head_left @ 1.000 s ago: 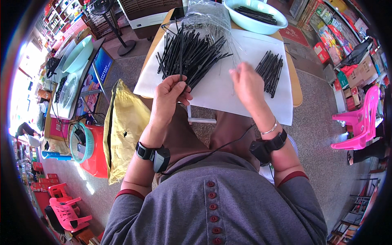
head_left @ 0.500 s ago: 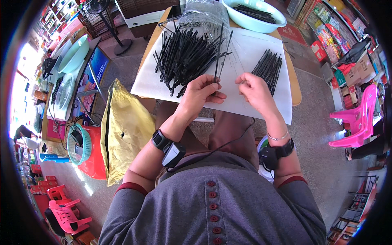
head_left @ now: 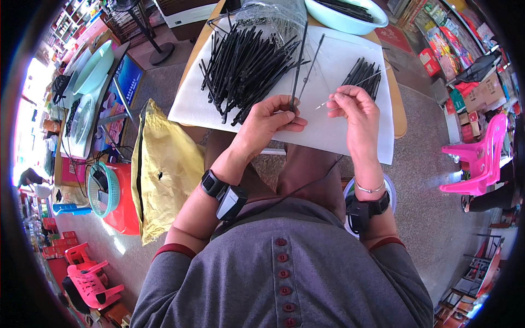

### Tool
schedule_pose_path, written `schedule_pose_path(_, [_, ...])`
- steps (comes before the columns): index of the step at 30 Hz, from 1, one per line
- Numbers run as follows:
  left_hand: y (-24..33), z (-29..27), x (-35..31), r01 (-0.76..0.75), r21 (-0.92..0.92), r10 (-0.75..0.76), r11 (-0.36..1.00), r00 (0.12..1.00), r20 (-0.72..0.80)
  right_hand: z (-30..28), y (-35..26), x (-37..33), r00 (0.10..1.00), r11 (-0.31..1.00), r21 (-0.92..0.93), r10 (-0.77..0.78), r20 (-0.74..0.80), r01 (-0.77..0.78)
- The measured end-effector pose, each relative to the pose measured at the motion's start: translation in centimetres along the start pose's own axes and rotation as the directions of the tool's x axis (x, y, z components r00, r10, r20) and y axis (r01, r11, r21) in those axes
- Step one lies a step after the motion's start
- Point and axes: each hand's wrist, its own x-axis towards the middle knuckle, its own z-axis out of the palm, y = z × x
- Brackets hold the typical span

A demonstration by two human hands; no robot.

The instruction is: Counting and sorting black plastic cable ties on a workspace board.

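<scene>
Between thumb and fingers, my left hand (head_left: 268,121) pinches a long black stick (head_left: 301,60) that stands nearly upright. A second, thinner dark stick (head_left: 314,63) rises beside it from the same grip. My right hand (head_left: 358,112), a little apart, is closed on a thin pale wire (head_left: 325,104) whose end sticks out toward the left hand. Left of the hands lies a big loose pile of black sticks (head_left: 240,68). Behind my right hand is a smaller, neater row of black sticks (head_left: 363,74). Both rest on a white sheet (head_left: 188,106).
Thin wires in clear plastic (head_left: 273,13) lie at the table's far side, near a pale blue basin (head_left: 377,23) holding more black sticks. A yellow bag (head_left: 169,175) stands left of my legs, a white bucket (head_left: 389,188) by my right wrist, a pink chair (head_left: 481,158) further right.
My right hand has moved right and turned, so the wire it holds now shows. The left hand stays nearly in place, its sticks slightly more apart. The whole view has shifted a little.
</scene>
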Motion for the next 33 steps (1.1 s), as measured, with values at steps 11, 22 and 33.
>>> schedule_pose_path(11, [-0.1,-0.2,-0.3,0.018,-0.08,-0.016,0.997,1.0,0.027,1.2,2.3,1.2,0.998,0.966,0.25,0.07,-0.007,-0.066])
schedule_pose_path(22, [-0.1,-0.4,-0.3,0.009,-0.111,-0.001,0.994,0.998,0.07,2.3,2.6,0.5,0.994,0.976,0.189,0.096,0.06,-0.106])
schedule_pose_path(33, [0.0,-0.9,-0.5,0.018,-0.044,-0.011,0.999,0.988,0.152,2.3,2.7,0.7,0.98,0.978,0.088,0.181,0.082,-0.188])
